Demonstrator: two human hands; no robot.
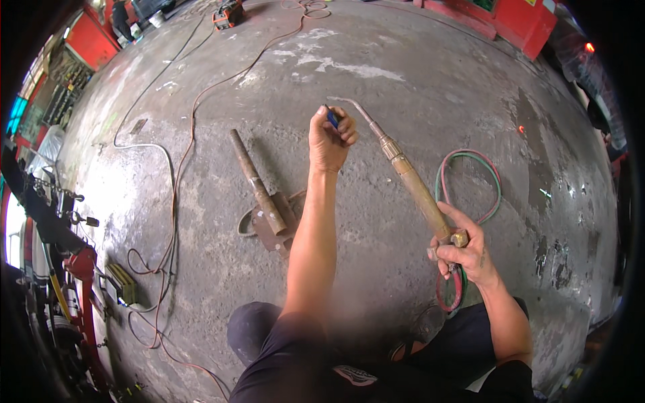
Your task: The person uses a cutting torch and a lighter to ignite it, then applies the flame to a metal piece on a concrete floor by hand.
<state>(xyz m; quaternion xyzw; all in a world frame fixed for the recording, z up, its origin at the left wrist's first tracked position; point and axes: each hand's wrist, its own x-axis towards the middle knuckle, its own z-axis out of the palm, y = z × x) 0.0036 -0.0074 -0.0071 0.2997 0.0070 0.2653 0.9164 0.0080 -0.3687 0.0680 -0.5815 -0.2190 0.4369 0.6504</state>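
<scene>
My left hand (328,144) is raised at the middle, fingers closed around a small blue lighter (332,119). Just above it ends the thin bent tip of a brass-coloured gas torch (418,189). My right hand (474,248) grips that torch low on its handle, by the brass valve knobs (459,238). No flame shows at the tip. Red and green twin hoses (498,181) run from the torch's base and loop on the floor beside it. To the left of my left forearm, a rusty metal pipe (255,178) lies over a brown metal plate (272,228), partly hidden by the forearm.
Long cables (176,168) snake over the rough concrete floor (376,221) on the left. A red jack-like machine (82,265) and a yellowish box (121,283) stand at the left edge. An orange-red machine (227,13) sits far off. A person (121,19) stands at the far left.
</scene>
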